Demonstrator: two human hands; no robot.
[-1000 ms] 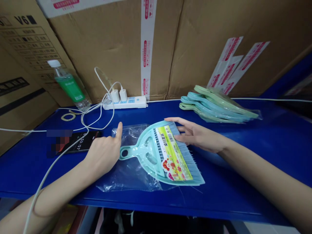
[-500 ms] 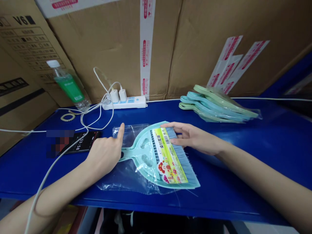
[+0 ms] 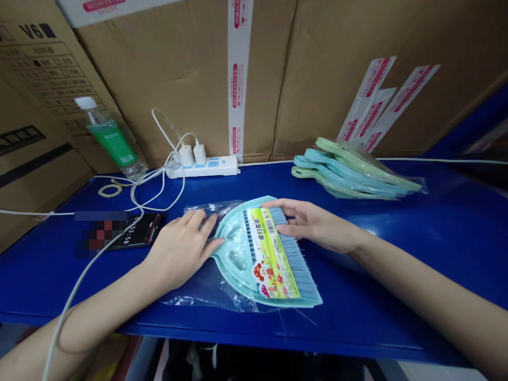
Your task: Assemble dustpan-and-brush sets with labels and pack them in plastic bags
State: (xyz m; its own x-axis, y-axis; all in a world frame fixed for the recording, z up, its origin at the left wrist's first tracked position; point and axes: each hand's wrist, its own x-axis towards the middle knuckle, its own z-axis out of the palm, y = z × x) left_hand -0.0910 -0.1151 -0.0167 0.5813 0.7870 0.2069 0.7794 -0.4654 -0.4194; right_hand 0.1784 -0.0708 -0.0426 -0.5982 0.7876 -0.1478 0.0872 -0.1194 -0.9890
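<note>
In front of me lies a pale blue dustpan (image 3: 232, 233) with a small brush (image 3: 296, 254) nested in it, bristles pointing right. A yellow and white printed label (image 3: 273, 259) covers part of the brush. My left hand (image 3: 178, 248) is closed over the dustpan's handle, thumb along its top near the pan; the handle is mostly hidden. At the far right corner, my right hand (image 3: 311, 225) grips the pan's edge and bristles between thumb and fingers. A clear plastic bag (image 3: 202, 288) lies flat beneath the set.
Several wrapped green and blue dustpan sets (image 3: 353, 172) are piled at the back right. A power strip (image 3: 214, 166) with white cables, a green-labelled bottle (image 3: 113, 140), a beaded ring (image 3: 110, 190) and a phone (image 3: 138, 231) occupy the left. Cardboard boxes (image 3: 262, 79) stand behind the blue table (image 3: 381, 296).
My left hand's raised index finger has come down, and its thumb now lies across the handle near the pan. The dustpan set has shifted slightly left. My right hand keeps its grip.
</note>
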